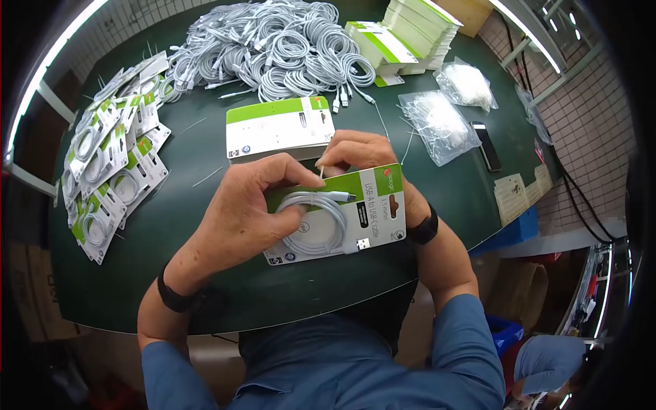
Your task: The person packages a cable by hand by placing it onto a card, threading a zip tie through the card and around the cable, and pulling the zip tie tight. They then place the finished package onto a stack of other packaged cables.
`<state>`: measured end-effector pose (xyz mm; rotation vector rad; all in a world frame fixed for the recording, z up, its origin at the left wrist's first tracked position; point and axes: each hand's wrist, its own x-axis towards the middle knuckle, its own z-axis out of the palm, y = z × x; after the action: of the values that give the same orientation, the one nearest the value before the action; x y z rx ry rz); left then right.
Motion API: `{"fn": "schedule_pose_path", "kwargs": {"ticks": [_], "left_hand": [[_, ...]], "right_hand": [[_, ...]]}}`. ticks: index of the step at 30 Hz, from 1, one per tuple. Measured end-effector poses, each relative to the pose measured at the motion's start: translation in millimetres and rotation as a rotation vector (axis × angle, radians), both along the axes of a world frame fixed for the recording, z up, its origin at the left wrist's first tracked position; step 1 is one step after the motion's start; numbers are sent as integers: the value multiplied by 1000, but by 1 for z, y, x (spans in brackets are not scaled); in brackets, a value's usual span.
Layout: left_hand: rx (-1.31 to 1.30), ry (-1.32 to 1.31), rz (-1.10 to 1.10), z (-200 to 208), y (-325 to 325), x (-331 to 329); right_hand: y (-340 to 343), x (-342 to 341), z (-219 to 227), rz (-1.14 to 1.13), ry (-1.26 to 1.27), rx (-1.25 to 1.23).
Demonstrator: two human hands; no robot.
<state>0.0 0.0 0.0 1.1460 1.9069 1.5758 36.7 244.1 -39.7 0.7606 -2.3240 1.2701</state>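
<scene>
In front of me is a green and white packaging card [383, 212] with a coiled white USB cable [338, 229] lying on its face. My left hand [236, 208] grips the card's left side, its thumb pressing on the coil and its forefinger at the upper edge. Behind the card, my right hand [359, 150] is closed in a pinch on a thin white tie [321, 172] that sticks up at the top edge. Part of that hand is hidden by the card. A stack of similar cards [277, 130] lies just beyond my hands.
A large heap of coiled white cables [273, 51] covers the back of the dark green table [205, 294]. Carded cables [96, 178] pile up at left. Stacked cards [424, 34], bags of white ties [437, 126] and a phone [486, 146] are at right. Another person [550, 362] is at lower right.
</scene>
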Motion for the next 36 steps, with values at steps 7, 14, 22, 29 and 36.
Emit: {"fn": "schedule_pose_path", "kwargs": {"ticks": [7,14,22,29,36], "left_hand": [[-83,495,-79,-6,10,1],[-167,684,-73,-20,17,5],[-167,581,-29,-25,23,10],[-152,560,-22,-27,27,11],[-73,827,79,-30,29,15]], "right_hand": [[1,5,6,0,-99,-18],[-5,3,-10,-43,-111,-3],[-4,1,-23,-113,-156,12],[2,0,-29,-173,-136,173],[14,-2,-19,-104,-302,256]]}}
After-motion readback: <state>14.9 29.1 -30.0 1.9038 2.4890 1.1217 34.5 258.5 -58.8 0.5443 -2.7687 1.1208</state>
